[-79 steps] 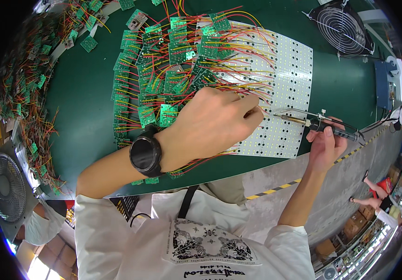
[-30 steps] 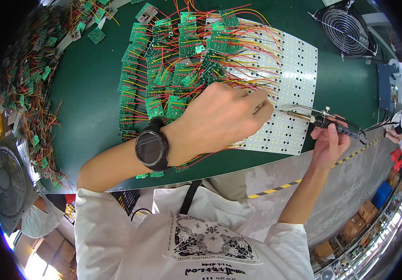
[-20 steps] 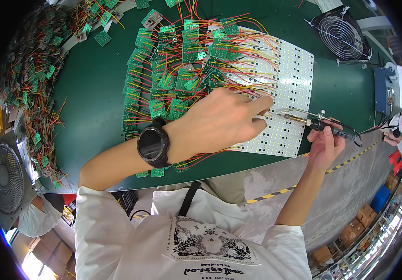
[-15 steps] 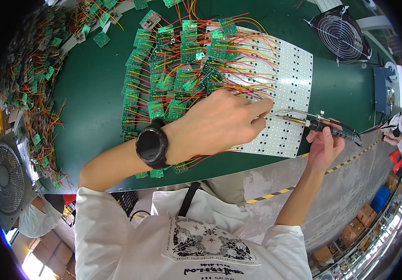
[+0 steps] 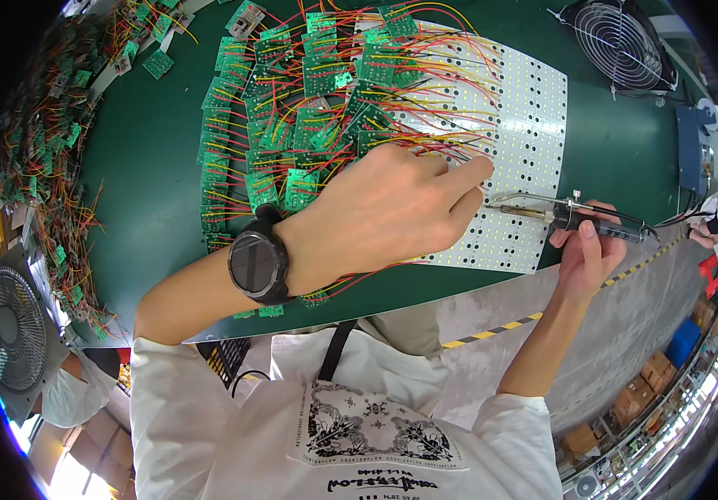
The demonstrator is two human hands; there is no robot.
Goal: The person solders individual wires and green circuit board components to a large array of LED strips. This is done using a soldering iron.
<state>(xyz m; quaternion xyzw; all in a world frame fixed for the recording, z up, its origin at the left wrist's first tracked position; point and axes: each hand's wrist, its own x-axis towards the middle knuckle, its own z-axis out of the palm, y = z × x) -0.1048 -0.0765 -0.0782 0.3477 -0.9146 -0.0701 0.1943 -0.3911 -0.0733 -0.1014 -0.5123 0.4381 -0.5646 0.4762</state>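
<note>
My right hand (image 5: 590, 254) is wrapped round the dark handle of a soldering iron (image 5: 534, 212) with a thin curved metal tube along its top. The iron's tip points left at the white LED panel (image 5: 530, 150), close to the fingertips of my left hand (image 5: 413, 200). That left hand lies across the panel with thumb and forefinger pinched; what they hold is hidden. Red, yellow and black wires (image 5: 451, 125) run onto the panel from several green circuit boards (image 5: 321, 75), which stand in rows left of it. My left wrist wears a black watch (image 5: 259, 262).
A black fan with a wire guard (image 5: 617, 46) stands at the table's far right, near a blue box-shaped device (image 5: 692, 150). Heaped wired boards (image 5: 51, 175) line the left side of the green table (image 5: 147, 167). A grey fan (image 5: 13, 325) is beyond its left edge.
The boards, panel and table sit slightly differently in the picture, as the view has shifted. Both hands keep their grip, the iron's tip still beside my left fingertips.
</note>
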